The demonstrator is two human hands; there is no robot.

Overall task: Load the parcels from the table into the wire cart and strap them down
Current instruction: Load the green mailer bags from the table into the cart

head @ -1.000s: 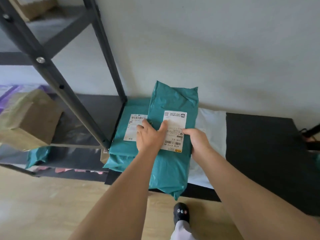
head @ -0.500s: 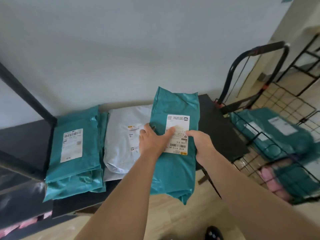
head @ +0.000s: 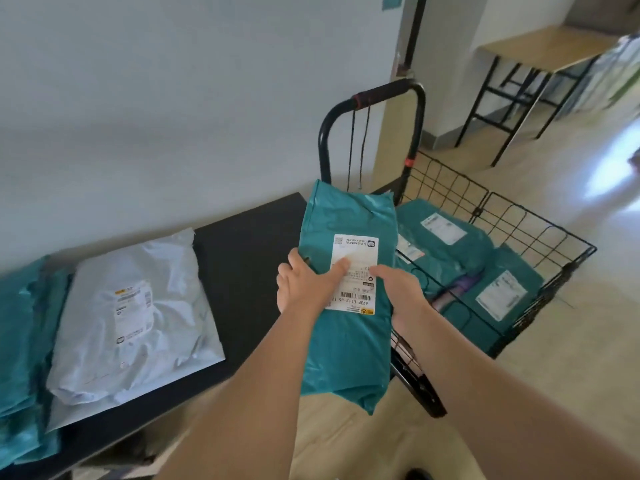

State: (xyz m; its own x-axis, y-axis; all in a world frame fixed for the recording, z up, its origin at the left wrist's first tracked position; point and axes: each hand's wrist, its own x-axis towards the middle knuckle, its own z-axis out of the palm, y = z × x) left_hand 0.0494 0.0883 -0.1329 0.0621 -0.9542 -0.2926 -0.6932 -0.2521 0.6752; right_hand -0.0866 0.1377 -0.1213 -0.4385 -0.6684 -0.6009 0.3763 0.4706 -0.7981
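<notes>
Where parcel sits: teal parcel held in the air, label up, over the gap between counter and cart; its far end overlaps the cart's near-left corner.
Left grip: clamps the parcel's left edge, thumb flat on the label.
Right grip: clamps the right edge, thumb on the label, fingers underneath, hidden.
Cart: black wire, right of counter; teal bags lie inside; two cords hang from the handle.
Counter: black; white bag lies flat; teal stack at left, blurred.
</notes>
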